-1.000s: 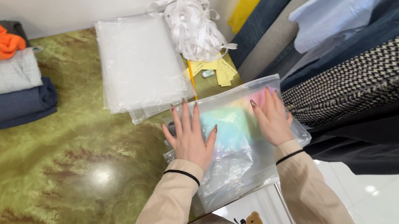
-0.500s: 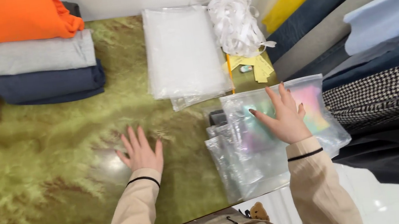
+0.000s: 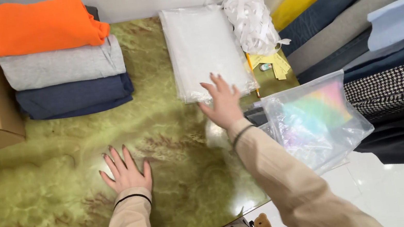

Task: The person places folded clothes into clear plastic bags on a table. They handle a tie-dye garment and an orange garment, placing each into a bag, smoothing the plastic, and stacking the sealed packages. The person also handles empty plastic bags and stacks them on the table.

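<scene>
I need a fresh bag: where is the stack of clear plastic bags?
In the head view, the flat stack of clear plastic bags lies at the table's far edge, right of the folded clothes pile, under the right hand's fingertips.

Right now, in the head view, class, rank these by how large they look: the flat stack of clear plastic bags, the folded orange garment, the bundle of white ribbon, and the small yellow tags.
1. Flat stack of clear plastic bags and folded orange garment: too alike to separate.
2. Bundle of white ribbon.
3. Small yellow tags.
</scene>
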